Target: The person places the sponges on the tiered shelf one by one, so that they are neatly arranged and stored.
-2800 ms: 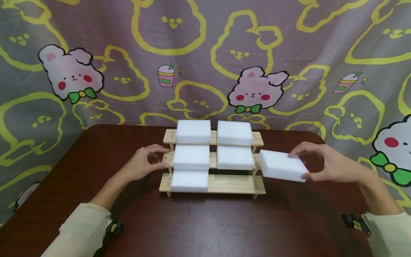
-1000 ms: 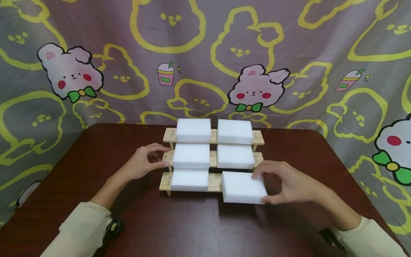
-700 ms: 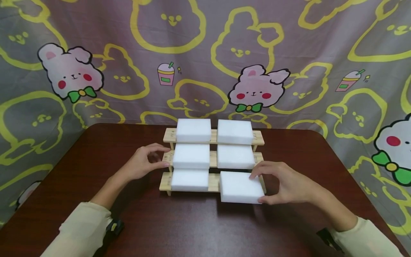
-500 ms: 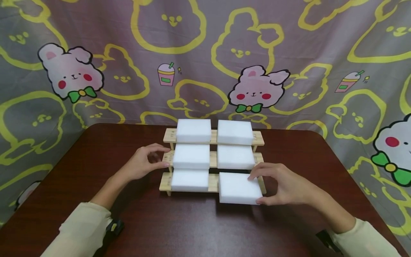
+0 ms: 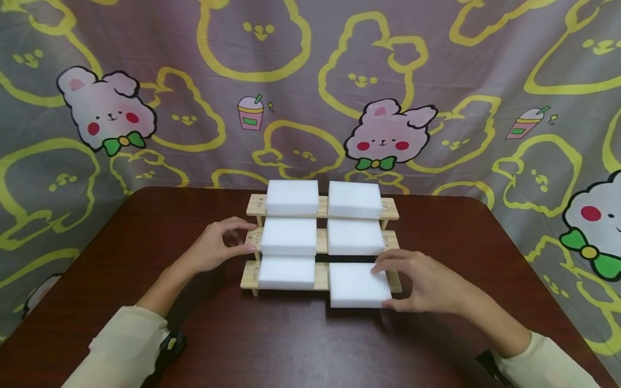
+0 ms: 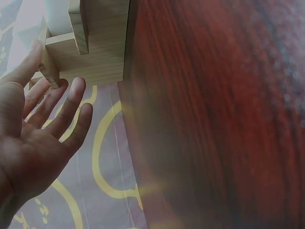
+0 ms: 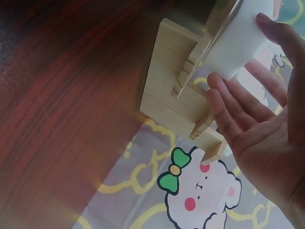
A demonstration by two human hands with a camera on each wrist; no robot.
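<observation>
A three-tier wooden display stand (image 5: 321,276) carries white foam blocks, two on each of the upper tiers and one at the bottom left (image 5: 287,272). My left hand (image 5: 213,248) grips the left end of the middle tier; in the left wrist view the thumb (image 6: 27,64) and fingers lie on either side of the board end. With thumb and fingers my right hand (image 5: 422,281) pinches the right edge of another foam block (image 5: 358,285). This block lies over the right part of the bottom tier, its front sticking out past the board. The right wrist view shows the foam block (image 7: 238,45) close against the wood.
The stand is on a dark reddish-brown table (image 5: 271,345). Behind it hangs a grey curtain (image 5: 291,64) printed with yellow outlines and rabbits. Light sleeves and dark wrist straps cover both forearms.
My right hand has brought the foam block in from the right to the bottom tier, then shifted it slightly left and lower. The left hand has stayed on the stand.
</observation>
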